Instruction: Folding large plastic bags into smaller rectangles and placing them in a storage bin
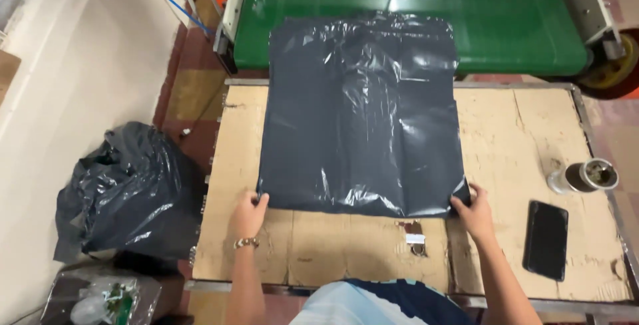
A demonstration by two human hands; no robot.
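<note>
Dark grey plastic, a flat bag (363, 115), lies spread on the cardboard-covered surface (512, 132), its far edge over the green conveyor (413, 12); the left hand (249, 215) and right hand (474, 210) each pinch a near corner in a closed grip. It is laid out but not yet moved on (judging by its position), with a phone (546, 239) and metal cup (586, 176) well clear at right.

A large flat dark grey plastic mailing bag (363, 115) fills the centre of the frame. A small white label (415, 238) sits just below its lower edge, centre-bottom. A black phone (546, 240) with a dark, blank screen lies at lower right. A crumpled black plastic bag (123, 188) bulges at lower left.
</note>
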